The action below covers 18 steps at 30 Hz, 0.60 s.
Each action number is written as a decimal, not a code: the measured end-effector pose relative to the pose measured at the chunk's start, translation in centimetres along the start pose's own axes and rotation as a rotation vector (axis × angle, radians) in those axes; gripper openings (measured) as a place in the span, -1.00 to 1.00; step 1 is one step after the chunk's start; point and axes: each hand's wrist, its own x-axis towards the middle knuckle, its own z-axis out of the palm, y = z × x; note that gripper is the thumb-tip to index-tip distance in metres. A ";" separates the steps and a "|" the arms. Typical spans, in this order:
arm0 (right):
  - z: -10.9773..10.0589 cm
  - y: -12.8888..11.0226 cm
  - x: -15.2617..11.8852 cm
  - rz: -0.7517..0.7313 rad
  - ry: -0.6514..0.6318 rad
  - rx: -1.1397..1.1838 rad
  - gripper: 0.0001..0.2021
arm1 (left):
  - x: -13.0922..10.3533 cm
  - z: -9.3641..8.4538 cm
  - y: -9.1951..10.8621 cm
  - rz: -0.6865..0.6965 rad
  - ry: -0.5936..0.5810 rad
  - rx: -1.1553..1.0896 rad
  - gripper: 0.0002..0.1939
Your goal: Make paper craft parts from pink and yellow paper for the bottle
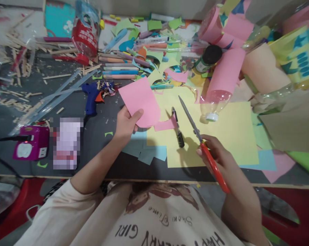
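A piece of pink paper with one rounded end is pinched at its lower left edge by my left hand, thumb on top. My right hand grips red-handled scissors, whose blades look closed and point up and to the left. Between my hands, a black marker lies on a sheet of yellow paper. Beside it is a small pink paper scrap, close to the lower edge of the held paper.
A blue glue gun, a phone and a purple box with a cable lie at left. Markers, paper offcuts and wooden sticks fill the back. Pink-wrapped bottles and a black-lidded jar lie back right.
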 end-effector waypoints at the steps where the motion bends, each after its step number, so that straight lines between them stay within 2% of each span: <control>1: -0.5 0.3 0.2 0.002 0.024 -0.064 -0.62 | 0.0 0.0 0.0 0.003 -0.001 0.005 -0.64; 7: -1.2 2.3 2.6 0.014 0.249 -0.423 -0.63 | 0.0 0.0 -0.1 0.013 -0.003 0.008 -0.67; 11: -2.3 3.0 4.7 -0.075 0.377 -0.538 -0.56 | -0.1 0.1 -0.1 0.000 -0.045 -0.008 -0.66; 15: -3.0 2.0 5.2 -0.241 0.466 -0.684 -0.55 | -0.2 0.1 -0.1 -0.026 -0.074 0.016 -0.64; 18: -2.2 0.2 4.5 -0.313 0.514 -0.681 -0.65 | -0.1 0.1 -0.2 -0.024 -0.077 0.018 -0.62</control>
